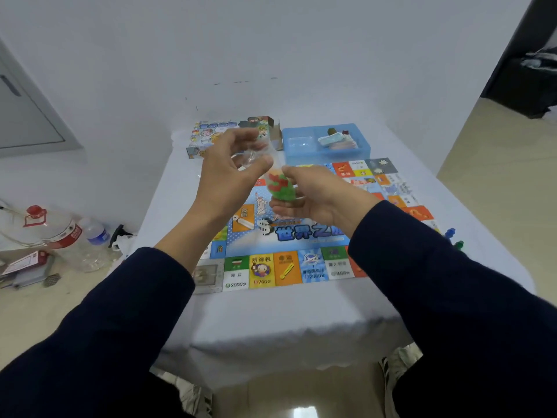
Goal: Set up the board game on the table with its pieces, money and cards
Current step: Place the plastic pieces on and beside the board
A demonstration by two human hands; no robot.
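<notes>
Both hands are up over the game board (271, 236), working a small clear plastic bag (272, 176) of red and green pieces; the right hand (313, 196) cups the full end from below, fingers curled round it, while the left hand (232, 167) pinches the loose top between thumb and fingers. My worry is the opening; pull the film apart too sharply and those little pieces could burst out, bounce across the board and roll off the counter (271, 312) onto the floor. The thin film is slippery too, so the bag could slide from the cupping hand. The blue tray (358, 152) with money and cards, and the game box (211, 137), sit at the far edge; two pawns (453, 238) stand near the right edge, easily knocked by a sleeve.
</notes>
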